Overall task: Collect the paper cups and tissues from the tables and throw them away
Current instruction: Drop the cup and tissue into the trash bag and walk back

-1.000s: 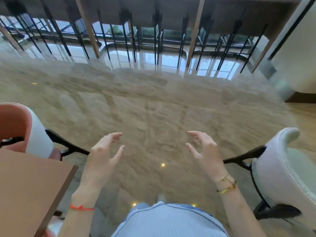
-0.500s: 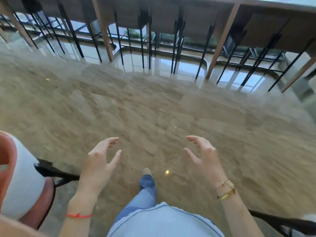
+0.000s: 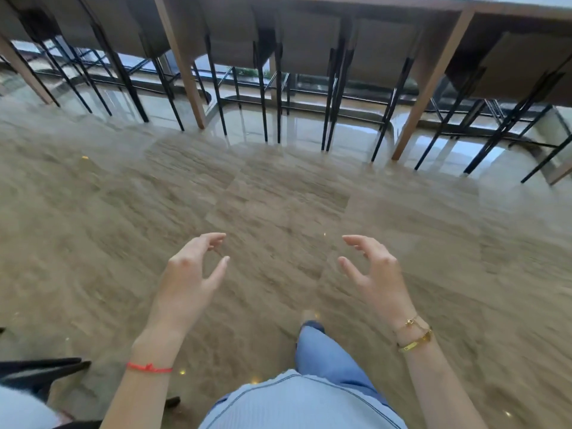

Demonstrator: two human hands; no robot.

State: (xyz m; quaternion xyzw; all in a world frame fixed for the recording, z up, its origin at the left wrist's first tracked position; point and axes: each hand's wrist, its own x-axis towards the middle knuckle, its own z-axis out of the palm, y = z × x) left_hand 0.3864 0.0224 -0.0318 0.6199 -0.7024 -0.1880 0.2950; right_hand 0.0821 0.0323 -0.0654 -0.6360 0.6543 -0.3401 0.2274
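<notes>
Both hands empty rn. Left hand (image 3: 185, 283) and right hand (image 3: 376, 274) are hovering side by side over the floor (image 3: 278, 193), palms facing in, well apart from each other. Fingers (image 3: 213, 239) on both are spreading wide w/ a loose curl, holding nothing. Red string bracelet (image 3: 149, 367) on the left wrist, gold bracelets (image 3: 414, 334) on the right. I'm seeing one leg (image 3: 322, 351) in blue stepping fwd between the hands. Long wooden counter (image 3: 371, 1) is running across the far side, stools (image 3: 309, 44) tucked under it; only its edge is showing. No cups or tissues visible in frame, can't tell where they are. Floor is blurring. Dark chair leg (image 3: 40, 368) near left.
</notes>
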